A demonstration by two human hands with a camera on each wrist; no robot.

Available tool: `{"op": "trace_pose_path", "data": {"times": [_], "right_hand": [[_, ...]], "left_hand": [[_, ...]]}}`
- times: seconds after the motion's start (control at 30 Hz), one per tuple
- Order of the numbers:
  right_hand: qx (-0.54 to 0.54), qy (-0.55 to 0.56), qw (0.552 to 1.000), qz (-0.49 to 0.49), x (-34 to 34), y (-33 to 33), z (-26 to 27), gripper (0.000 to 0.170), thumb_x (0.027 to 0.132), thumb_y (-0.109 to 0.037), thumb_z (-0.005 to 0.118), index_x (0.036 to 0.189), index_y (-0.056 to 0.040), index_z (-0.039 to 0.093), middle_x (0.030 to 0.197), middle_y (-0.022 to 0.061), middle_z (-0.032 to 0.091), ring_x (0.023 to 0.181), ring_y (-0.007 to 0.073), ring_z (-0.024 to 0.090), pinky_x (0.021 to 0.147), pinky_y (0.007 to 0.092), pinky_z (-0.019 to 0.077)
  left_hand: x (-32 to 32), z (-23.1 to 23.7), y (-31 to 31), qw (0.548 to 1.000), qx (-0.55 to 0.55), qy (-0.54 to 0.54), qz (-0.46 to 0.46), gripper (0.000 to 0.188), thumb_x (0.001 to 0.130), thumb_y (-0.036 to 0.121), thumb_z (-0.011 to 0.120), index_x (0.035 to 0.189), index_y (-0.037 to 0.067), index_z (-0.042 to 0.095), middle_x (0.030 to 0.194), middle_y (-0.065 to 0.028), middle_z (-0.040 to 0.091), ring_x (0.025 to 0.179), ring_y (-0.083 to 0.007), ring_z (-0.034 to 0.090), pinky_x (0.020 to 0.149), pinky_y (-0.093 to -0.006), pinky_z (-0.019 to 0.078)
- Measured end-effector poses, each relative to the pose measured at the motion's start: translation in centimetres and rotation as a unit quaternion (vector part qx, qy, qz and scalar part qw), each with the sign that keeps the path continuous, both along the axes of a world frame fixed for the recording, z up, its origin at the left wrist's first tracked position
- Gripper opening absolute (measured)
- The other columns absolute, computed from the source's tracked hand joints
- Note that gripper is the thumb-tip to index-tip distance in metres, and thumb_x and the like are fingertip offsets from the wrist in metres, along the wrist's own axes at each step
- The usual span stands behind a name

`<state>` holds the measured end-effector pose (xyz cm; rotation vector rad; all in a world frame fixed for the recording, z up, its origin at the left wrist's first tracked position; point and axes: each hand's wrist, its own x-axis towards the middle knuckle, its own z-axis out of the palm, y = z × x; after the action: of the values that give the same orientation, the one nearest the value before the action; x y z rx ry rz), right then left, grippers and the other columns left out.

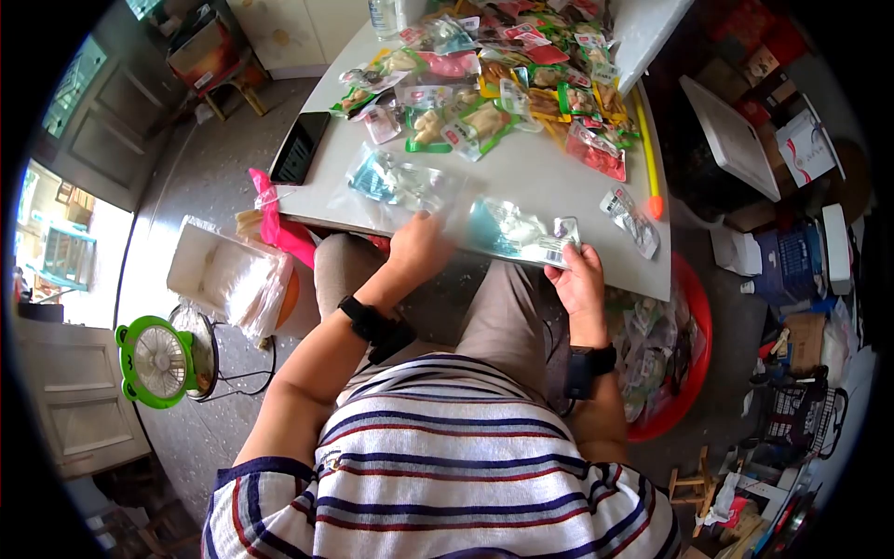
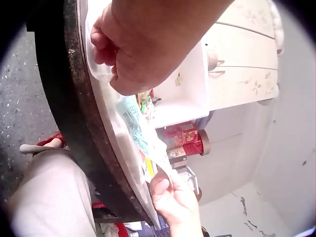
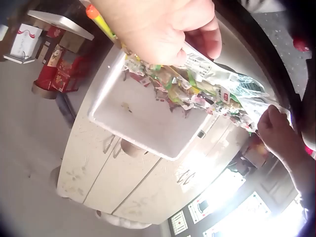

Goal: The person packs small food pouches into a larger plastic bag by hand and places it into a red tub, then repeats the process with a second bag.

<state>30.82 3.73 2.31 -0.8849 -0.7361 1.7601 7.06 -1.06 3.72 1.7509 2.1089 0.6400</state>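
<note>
My right hand [image 1: 579, 279] pinches the lower right corner of a clear plastic pouch [image 1: 512, 228] with teal print and pale contents, thumb on top. The pouch overlaps the table's front edge. My left hand [image 1: 419, 250] is at that edge too, fingers curled at the near side of a second clear pouch [image 1: 396, 182] with teal print, which lies on the table. Blurred clear film shows between the two hands. In the right wrist view my left hand [image 3: 276, 128] is curled at clear plastic; in the left wrist view its fingertips are partly hidden.
Many small food packets [image 1: 484, 121] are heaped at the table's back. A phone [image 1: 300, 147] lies at the left edge, a single clear packet [image 1: 631, 221] and a yellow stick [image 1: 644, 149] at the right. A red basin [image 1: 694, 326] of packets and a foam box [image 1: 209, 261] stand lower down.
</note>
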Motion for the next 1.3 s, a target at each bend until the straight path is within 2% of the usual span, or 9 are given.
{"op": "trace_pose_path", "data": {"times": [0.27, 0.4, 0.5, 0.7, 0.87, 0.97, 1.07, 1.17, 1.3], "right_hand": [[-0.026, 0.056, 0.998, 0.001, -2.4, -0.1, -1.0, 0.012, 0.078, -0.011, 0.051, 0.088, -0.0059, 0.047, 0.085, 0.0062, 0.054, 0.073, 0.0158, 0.054, 0.057, 0.0276, 0.0472], [-0.048, 0.050, 0.998, 0.011, -3.4, -0.5, -0.7, 0.013, 0.079, -0.010, 0.049, 0.089, -0.0040, 0.048, 0.084, 0.0064, 0.054, 0.070, 0.0156, 0.053, 0.055, 0.0276, 0.0471], [-0.054, 0.051, 0.997, 0.029, -4.1, -0.4, -0.9, 0.013, 0.079, -0.011, 0.049, 0.090, -0.0046, 0.047, 0.084, 0.0064, 0.053, 0.072, 0.0160, 0.053, 0.056, 0.0287, 0.0473], [-0.109, 0.052, 0.992, 0.049, -8.3, 0.0, -1.7, 0.014, 0.079, -0.013, 0.048, 0.090, -0.0054, 0.046, 0.086, 0.0063, 0.051, 0.077, 0.0185, 0.052, 0.059, 0.0309, 0.0475], [-0.091, 0.086, 0.971, 0.202, -12.4, 0.2, -2.4, 0.013, 0.077, -0.013, 0.042, 0.085, -0.0042, 0.048, 0.083, 0.0079, 0.052, 0.072, 0.0184, 0.053, 0.058, 0.0326, 0.0481], [-0.003, -0.103, 0.957, 0.272, -13.1, 1.4, -4.0, 0.013, 0.076, -0.011, 0.043, 0.083, -0.0027, 0.049, 0.076, 0.0071, 0.052, 0.066, 0.0165, 0.053, 0.054, 0.0286, 0.0462], [0.202, -0.371, 0.863, 0.277, -12.9, 3.3, -5.9, 0.014, 0.075, -0.011, 0.042, 0.083, -0.0010, 0.049, 0.069, 0.0054, 0.051, 0.059, 0.0138, 0.050, 0.050, 0.0260, 0.0428], [0.184, -0.324, 0.902, 0.218, -13.3, 2.0, -2.9, 0.016, 0.076, -0.013, 0.042, 0.084, -0.0007, 0.049, 0.063, 0.0032, 0.050, 0.054, 0.0121, 0.048, 0.047, 0.0250, 0.0392], [0.057, -0.177, 0.933, 0.307, -14.3, 0.8, -1.7, 0.016, 0.077, -0.016, 0.042, 0.085, -0.0048, 0.050, 0.065, 0.0005, 0.050, 0.051, 0.0089, 0.045, 0.045, 0.0228, 0.0375]], "left_hand": [[-1.2, -1.8, 0.3, 0.985, 0.138, 0.017, -0.103, 0.008, 0.070, 0.010, 0.047, 0.068, 0.003, 0.047, 0.072, -0.0159, 0.051, 0.069, -0.0341, 0.049, 0.060, -0.0397, 0.0401], [-0.5, -1.3, 0.3, 0.990, 0.115, 0.072, -0.043, 0.007, 0.064, 0.011, 0.050, 0.060, 0.007, 0.054, 0.067, -0.0059, 0.050, 0.076, -0.0210, 0.049, 0.065, -0.0279, 0.0422], [-0.6, -0.5, 0.1, 0.982, 0.116, 0.123, -0.087, 0.007, 0.067, 0.011, 0.048, 0.065, 0.005, 0.051, 0.068, -0.0087, 0.050, 0.072, -0.0254, 0.051, 0.062, -0.0334, 0.0440], [-0.1, -0.7, 0.0, 0.996, 0.084, 0.017, -0.006, 0.011, 0.074, 0.016, 0.046, 0.072, 0.005, 0.047, 0.071, -0.0142, 0.051, 0.065, -0.0336, 0.051, 0.055, -0.0413, 0.0410], [0.2, -0.2, -0.5, 0.996, 0.081, 0.037, -0.003, 0.011, 0.074, 0.015, 0.045, 0.070, 0.005, 0.046, 0.071, -0.0139, 0.051, 0.062, -0.0332, 0.051, 0.053, -0.0415, 0.0419], [-0.2, -0.8, -0.9, 0.995, 0.089, 0.037, -0.008, 0.011, 0.074, 0.015, 0.045, 0.070, 0.005, 0.046, 0.071, -0.0139, 0.051, 0.062, -0.0332, 0.051, 0.053, -0.0413, 0.0422], [-0.4, -1.0, -1.4, 0.995, 0.097, 0.033, -0.010, 0.010, 0.074, 0.015, 0.045, 0.071, 0.006, 0.046, 0.070, -0.0139, 0.051, 0.063, -0.0332, 0.051, 0.054, -0.0410, 0.0424], [-0.4, -1.5, -1.4, 0.994, 0.102, 0.026, -0.010, 0.009, 0.074, 0.015, 0.046, 0.072, 0.006, 0.047, 0.070, -0.0135, 0.051, 0.063, -0.0330, 0.051, 0.054, -0.0405, 0.0423], [-0.6, -1.1, -1.9, 0.991, 0.125, 0.019, -0.031, 0.008, 0.072, 0.014, 0.048, 0.071, 0.006, 0.047, 0.071, -0.0130, 0.051, 0.064, -0.0322, 0.051, 0.054, -0.0398, 0.0419]]}}
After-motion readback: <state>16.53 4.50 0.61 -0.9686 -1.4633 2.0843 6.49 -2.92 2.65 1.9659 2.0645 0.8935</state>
